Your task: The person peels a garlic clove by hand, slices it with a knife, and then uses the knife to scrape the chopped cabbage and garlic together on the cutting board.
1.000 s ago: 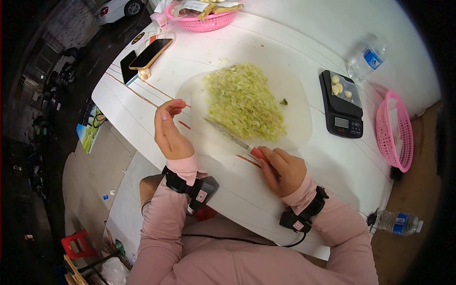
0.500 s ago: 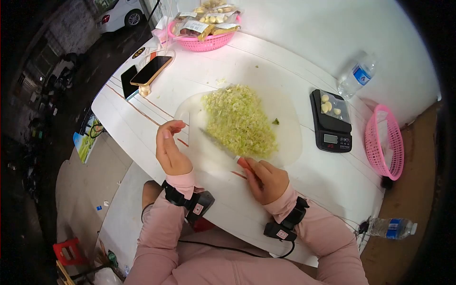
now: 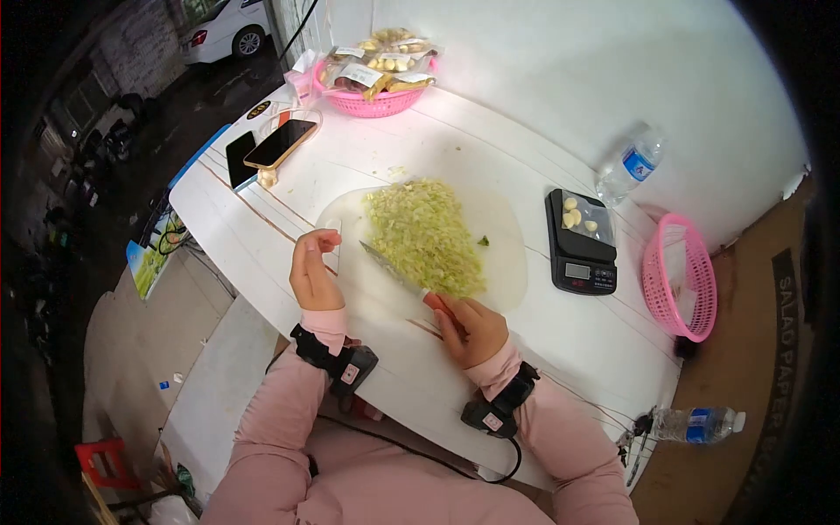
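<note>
A pile of finely chopped pale green vegetable (image 3: 424, 236) lies on a whitish, translucent cutting board (image 3: 507, 254) on the table. My right hand (image 3: 472, 331) is closed around the orange-red handle of a knife (image 3: 394, 269). The blade slants up and left along the pile's lower left edge. To the left of the pile, my left hand (image 3: 315, 273) is raised near the board's edge. Its fingers are loosely bent, tips toward the board, and I see nothing held in it. A small dark green scrap (image 3: 483, 241) rests right of the pile.
Two phones (image 3: 280, 144) lie at the back left, beside a garlic bulb (image 3: 267, 178). Behind is a pink basket (image 3: 372, 105) of bagged food. On the right are a black scale (image 3: 582, 249) with bagged garlic cloves, water bottles (image 3: 632, 166) and another pink basket (image 3: 681, 293).
The view has shifted, so the table's right-hand items appear further left and lower. The knife stays in my right hand beside the pile. My left hand's fingers look slightly closer together.
</note>
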{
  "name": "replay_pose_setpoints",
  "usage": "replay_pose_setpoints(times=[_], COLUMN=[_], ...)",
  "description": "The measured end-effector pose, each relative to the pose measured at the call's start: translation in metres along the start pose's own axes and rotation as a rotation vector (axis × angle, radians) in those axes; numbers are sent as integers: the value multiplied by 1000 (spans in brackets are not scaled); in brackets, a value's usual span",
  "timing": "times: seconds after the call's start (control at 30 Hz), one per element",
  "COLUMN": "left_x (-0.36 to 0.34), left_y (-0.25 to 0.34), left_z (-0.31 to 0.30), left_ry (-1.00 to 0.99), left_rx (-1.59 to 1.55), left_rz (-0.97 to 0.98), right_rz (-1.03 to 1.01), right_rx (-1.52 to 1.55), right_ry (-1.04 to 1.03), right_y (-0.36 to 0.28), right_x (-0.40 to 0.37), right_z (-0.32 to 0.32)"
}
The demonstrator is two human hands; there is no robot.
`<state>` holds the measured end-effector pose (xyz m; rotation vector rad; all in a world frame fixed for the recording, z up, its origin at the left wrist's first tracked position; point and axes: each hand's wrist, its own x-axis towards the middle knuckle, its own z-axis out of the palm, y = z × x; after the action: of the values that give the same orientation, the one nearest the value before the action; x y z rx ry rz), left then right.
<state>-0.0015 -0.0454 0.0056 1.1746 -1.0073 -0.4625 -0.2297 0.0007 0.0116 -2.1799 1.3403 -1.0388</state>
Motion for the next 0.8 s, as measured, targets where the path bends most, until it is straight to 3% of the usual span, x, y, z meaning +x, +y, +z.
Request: replay_pose_setpoints(times=[0.2,0.3,0.57,0.67,0.8], left_x=[1,0,-3,-5,-2], left_y=[-7,-4,6,14,8], left_z=[5,9,6,3,8], left_ry=[-28,-19,62,94,95], left_rx=[-34,-112,-201,-272,-326], left_rz=[53,19,89,44,35], right_rz=[-38,39,-82,-11,-17], right_rx=[110,124,166,97,9], right_ry=[25,57,82,9,85], right_y=[2,5,-3,-30,-40], right_x=[-2,-8,-14,-11,-7], right_z=[-11,-11,24,27,37])
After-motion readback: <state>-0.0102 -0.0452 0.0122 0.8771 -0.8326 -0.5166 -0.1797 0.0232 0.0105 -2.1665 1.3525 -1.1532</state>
